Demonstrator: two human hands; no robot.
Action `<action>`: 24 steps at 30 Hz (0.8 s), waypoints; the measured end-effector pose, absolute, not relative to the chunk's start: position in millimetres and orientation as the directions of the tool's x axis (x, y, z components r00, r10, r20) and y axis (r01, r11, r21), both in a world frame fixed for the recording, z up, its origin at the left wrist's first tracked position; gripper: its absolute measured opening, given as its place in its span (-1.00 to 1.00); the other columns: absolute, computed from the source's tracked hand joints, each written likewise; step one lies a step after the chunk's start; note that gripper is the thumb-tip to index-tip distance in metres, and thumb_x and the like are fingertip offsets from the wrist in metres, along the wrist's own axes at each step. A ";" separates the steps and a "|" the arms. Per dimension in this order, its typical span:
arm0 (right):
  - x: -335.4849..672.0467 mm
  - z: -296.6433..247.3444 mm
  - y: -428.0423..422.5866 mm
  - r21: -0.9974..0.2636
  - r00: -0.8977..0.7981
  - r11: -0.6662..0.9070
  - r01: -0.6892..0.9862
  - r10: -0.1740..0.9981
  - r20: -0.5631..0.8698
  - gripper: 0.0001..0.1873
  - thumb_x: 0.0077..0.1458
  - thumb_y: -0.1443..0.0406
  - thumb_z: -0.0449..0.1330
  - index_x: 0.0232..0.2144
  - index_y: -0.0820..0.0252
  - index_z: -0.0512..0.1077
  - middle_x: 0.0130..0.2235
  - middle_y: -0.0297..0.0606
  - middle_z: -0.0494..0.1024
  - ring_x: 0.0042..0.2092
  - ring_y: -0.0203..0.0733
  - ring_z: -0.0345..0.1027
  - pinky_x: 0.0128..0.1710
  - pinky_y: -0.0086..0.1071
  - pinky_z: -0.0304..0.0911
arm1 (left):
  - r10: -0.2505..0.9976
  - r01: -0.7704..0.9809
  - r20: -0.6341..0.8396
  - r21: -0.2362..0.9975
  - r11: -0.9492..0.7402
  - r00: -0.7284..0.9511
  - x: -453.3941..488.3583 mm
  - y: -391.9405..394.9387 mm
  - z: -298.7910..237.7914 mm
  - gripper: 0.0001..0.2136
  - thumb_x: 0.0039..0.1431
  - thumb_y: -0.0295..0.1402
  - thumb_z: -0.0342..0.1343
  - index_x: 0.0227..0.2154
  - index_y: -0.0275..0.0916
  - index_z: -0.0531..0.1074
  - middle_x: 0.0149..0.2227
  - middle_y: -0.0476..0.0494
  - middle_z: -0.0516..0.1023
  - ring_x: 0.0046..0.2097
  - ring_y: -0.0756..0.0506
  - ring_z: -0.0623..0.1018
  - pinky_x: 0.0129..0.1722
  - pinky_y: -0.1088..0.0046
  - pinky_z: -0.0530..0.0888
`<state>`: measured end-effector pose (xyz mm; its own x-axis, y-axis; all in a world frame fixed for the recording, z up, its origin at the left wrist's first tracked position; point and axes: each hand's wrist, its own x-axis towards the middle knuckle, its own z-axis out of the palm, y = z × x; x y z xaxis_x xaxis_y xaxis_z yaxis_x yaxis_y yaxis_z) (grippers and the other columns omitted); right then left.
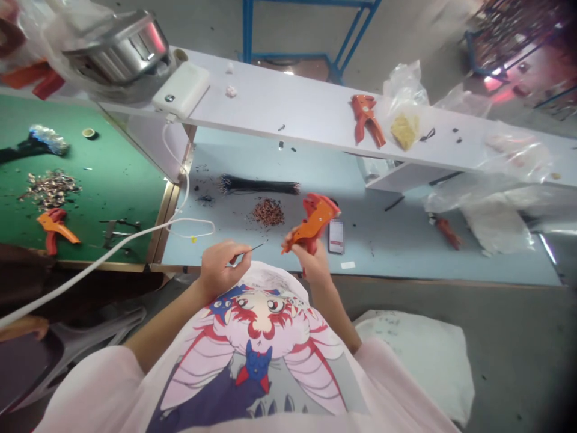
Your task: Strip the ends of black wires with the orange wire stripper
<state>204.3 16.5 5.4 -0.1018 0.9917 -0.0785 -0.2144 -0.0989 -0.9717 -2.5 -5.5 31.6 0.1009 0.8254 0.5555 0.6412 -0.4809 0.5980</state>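
Observation:
Pinched in my left hand (224, 267) is a short thin black wire (256, 247), its end pointing right. My right hand (314, 263) is wrapped round the handles of an orange and red wire stripper (314, 221), whose head tilts up and to the right. A gap separates the wire from the tool. Beyond my hands lies a heap of copper-coloured and dark scraps (268, 212). Behind it a bundle of black wires (259, 184) lies flat on the pale blue table (225, 240). A phone (336, 235) with a lit screen lies just right of the stripper.
A white shelf (293, 102) spans the back, bearing another stripper (367, 120), plastic bags and a white power bank (181, 91). Its white cable (112, 249) crosses at left. Red-handled pliers (446, 231) lie at right. A green table (112, 174) at left holds more scraps and a stripper (58, 230).

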 end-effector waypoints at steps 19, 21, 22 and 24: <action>191.4 7.4 2.9 -0.816 -0.412 0.418 0.399 0.877 0.248 -0.61 -0.13 0.42 0.06 -0.15 0.25 0.29 -0.18 -0.15 0.47 -0.17 -0.19 0.36 -0.15 -0.38 0.26 | 0.926 0.775 0.048 0.532 -0.341 0.375 -11.4 1.8 15.9 -0.87 0.03 -0.28 0.04 -0.48 -0.23 0.39 -0.55 0.02 0.42 -0.53 0.03 0.38 -0.51 0.55 0.27; 192.9 5.4 0.0 -0.832 -0.406 0.382 0.402 0.889 0.212 -0.61 -0.11 0.41 0.06 -0.14 0.24 0.29 -0.18 -0.18 0.47 -0.17 -0.20 0.36 -0.15 -0.40 0.25 | 0.913 0.783 -0.041 0.531 -0.323 0.405 -6.8 4.1 12.0 -0.88 0.01 -0.31 0.01 -0.45 -0.24 0.39 -0.53 0.00 0.45 -0.52 0.01 0.40 -0.51 0.55 0.29; 193.5 4.1 -1.3 -0.839 -0.409 0.369 0.401 0.891 0.197 -0.61 -0.11 0.41 0.06 -0.14 0.23 0.28 -0.18 -0.19 0.47 -0.18 -0.20 0.36 -0.16 -0.40 0.25 | 0.902 0.779 -0.061 0.531 -0.333 0.428 -4.6 5.3 9.0 -0.88 0.01 -0.32 0.00 -0.44 -0.24 0.39 -0.52 -0.01 0.46 -0.51 0.00 0.41 -0.51 0.54 0.30; 194.3 1.2 -3.8 -0.845 -0.413 0.359 0.397 0.892 0.184 -0.60 -0.10 0.40 0.07 -0.12 0.22 0.28 -0.18 -0.21 0.48 -0.18 -0.20 0.37 -0.17 -0.41 0.25 | 0.873 0.736 -0.011 0.543 -0.405 0.488 -1.0 7.3 2.3 -0.88 0.01 -0.32 0.01 -0.43 -0.24 0.39 -0.51 -0.04 0.47 -0.49 -0.02 0.44 -0.51 0.53 0.31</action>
